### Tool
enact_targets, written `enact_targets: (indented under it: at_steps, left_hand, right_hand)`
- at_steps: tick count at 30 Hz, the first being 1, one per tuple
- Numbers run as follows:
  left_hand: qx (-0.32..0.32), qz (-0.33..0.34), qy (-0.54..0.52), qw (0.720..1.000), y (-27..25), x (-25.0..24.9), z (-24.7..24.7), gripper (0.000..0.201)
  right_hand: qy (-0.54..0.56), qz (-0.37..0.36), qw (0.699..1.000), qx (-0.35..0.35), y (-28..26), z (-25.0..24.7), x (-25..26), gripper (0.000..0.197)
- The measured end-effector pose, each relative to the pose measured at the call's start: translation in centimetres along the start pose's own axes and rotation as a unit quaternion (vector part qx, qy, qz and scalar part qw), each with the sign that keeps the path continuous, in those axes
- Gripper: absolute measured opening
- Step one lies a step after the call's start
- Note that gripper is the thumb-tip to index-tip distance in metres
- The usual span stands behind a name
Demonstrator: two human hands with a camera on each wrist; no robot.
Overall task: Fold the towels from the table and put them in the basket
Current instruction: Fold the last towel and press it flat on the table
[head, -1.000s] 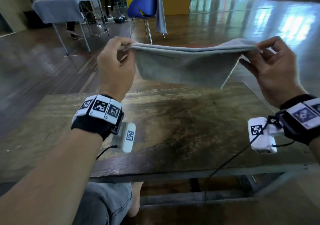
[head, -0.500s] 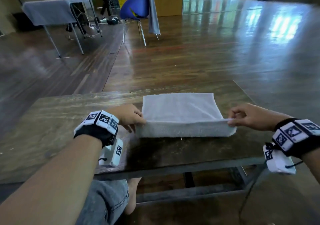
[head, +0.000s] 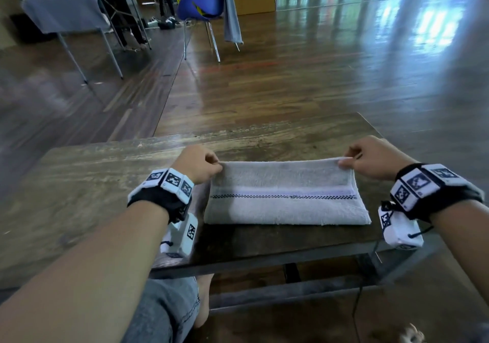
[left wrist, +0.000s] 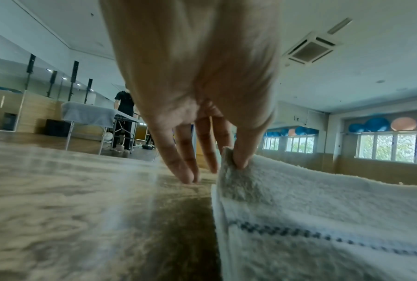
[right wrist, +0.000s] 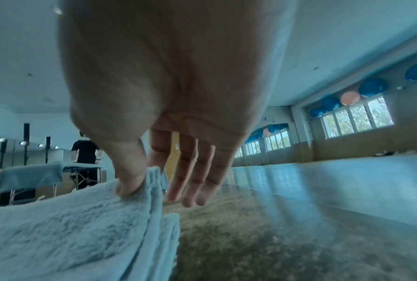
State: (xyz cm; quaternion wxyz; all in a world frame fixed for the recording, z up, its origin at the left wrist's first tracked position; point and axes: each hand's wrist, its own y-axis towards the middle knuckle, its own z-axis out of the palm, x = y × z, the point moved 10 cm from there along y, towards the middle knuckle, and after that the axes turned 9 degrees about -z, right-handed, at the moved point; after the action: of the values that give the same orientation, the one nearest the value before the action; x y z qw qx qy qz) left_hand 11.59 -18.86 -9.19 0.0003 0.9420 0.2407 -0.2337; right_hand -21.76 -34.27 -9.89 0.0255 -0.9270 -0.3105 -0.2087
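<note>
A light grey towel [head: 285,205] with a dark checked stripe lies folded on the wooden table [head: 87,184], near its front edge. My left hand [head: 201,163] pinches the towel's far left corner between thumb and forefinger; the left wrist view shows that corner [left wrist: 229,161] lifted off the table under my thumb. My right hand [head: 370,157] pinches the far right corner, seen up close as several stacked layers of towel [right wrist: 152,180]. The other fingers of both hands hang straight, clear of the cloth. No basket is in view.
Beyond the table lies a shiny wooden floor. A blue chair [head: 201,1] with a grey cloth draped on it stands at the back, beside a covered folding table [head: 66,9] where a person [left wrist: 124,121] stands. My knee [head: 164,313] is under the table's front edge.
A second ago I held the towel in the air by its top corners. It was then laid flat, and its near edge has now been folded over toward the far side.
</note>
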Motion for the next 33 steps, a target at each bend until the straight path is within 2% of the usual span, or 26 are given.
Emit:
enact_targets:
  at_steps: [2,7,12,15,16,18,22,25,27,28,31,32,33]
  left_hand:
    - [-0.022,0.003,0.013,1.0,0.6,-0.6,0.4,0.013]
    - [0.028,-0.027,0.042,0.998,1.8,0.0,2.5,0.013]
    - [0.026,-0.022,0.026,0.999,2.0,0.2,2.3,0.011]
    - [-0.016,0.007,0.021,1.0,1.6,-0.8,1.0,0.009]
    - [-0.047,0.022,0.008,0.999,1.3,-1.3,0.1,0.009]
    - [-0.125,0.059,-0.028,0.99,0.5,-2.8,-2.6,0.008]
    - [-0.295,0.13,-0.08,0.943,-2.6,-4.9,-8.5,0.007]
    - [-0.345,0.16,-0.129,0.916,-4.5,-5.0,-10.7,0.011]
    - [-0.314,0.159,-0.141,0.926,-4.6,-4.4,-10.2,0.009]
    - [-0.277,0.154,-0.134,0.939,-4.4,-4.1,-9.2,0.008]
    - [-0.112,0.106,-0.075,0.985,-2.9,-2.2,-4.5,0.016]
    - [-0.07,0.082,-0.06,0.992,-2.6,-1.4,-3.0,0.018]
    - [-0.045,0.057,-0.053,0.996,-2.3,-0.6,-2.0,0.017]
  right_hand:
    - [-0.016,0.017,1.0,0.011,0.3,0.8,-0.6,0.026]
    - [-0.035,0.02,0.998,0.039,0.5,2.8,-0.9,0.025]
    - [-0.041,0.022,0.998,0.046,0.6,3.1,-0.9,0.025]
    - [-0.037,0.041,0.998,0.035,0.6,1.9,-0.6,0.017]
    - [-0.036,0.039,0.999,0.008,0.7,0.8,-0.1,0.014]
    - [-0.024,0.015,0.995,-0.092,0.6,-2.3,1.3,0.004]
    - [-0.005,-0.053,0.948,-0.313,-1.3,-8.7,4.0,0.009]
    - [0.053,-0.093,0.922,-0.372,-2.4,-10.7,4.5,0.007]
    - [0.07,-0.101,0.93,-0.346,-2.6,-9.8,4.2,0.009]
    - [0.071,-0.096,0.944,-0.308,-2.4,-8.6,3.7,0.009]
    - [0.061,-0.064,0.992,-0.09,-2.1,-2.4,2.0,0.016]
    - [0.047,-0.05,0.997,-0.027,-2.3,-0.5,1.4,0.016]
    - [0.034,-0.037,0.999,0.007,-2.4,0.7,0.9,0.015]
